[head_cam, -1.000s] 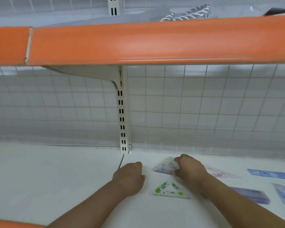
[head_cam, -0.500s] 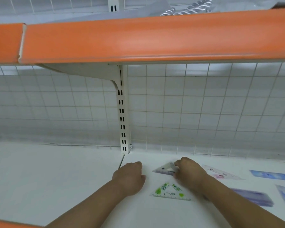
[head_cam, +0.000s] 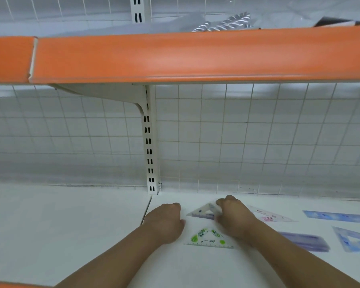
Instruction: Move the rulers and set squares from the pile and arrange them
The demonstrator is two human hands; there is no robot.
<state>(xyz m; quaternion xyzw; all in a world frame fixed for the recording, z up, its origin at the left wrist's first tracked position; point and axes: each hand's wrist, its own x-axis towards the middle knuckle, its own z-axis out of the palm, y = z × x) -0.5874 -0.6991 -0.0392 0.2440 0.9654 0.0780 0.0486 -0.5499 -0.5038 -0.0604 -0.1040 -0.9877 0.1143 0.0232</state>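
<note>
On the white shelf (head_cam: pixel 71 235) my right hand (head_cam: pixel 235 221) grips the right corner of a clear purple-edged set square (head_cam: pixel 200 212), which now lies almost flat near the back. My left hand (head_cam: pixel 164 222) rests on the shelf just left of it, fingers curled under, holding nothing. A clear set square with green prints (head_cam: pixel 209 239) lies flat between my wrists. To the right lie a pink-printed set square (head_cam: pixel 267 216), a blue ruler (head_cam: pixel 337 216), a purple ruler stack (head_cam: pixel 306 242) and a blue set square (head_cam: pixel 353 239).
A white wire grid (head_cam: pixel 258 142) backs the shelf, with a slotted upright post (head_cam: pixel 151 152) behind my hands. An orange shelf edge (head_cam: pixel 185 57) hangs overhead, with packaged goods on the shelf above it. The shelf seam (head_cam: pixel 147 208) runs beside my left hand.
The purple-edged set square has been lowered from a tilt to nearly flat on the shelf under my right hand. My left hand has stayed in place.
</note>
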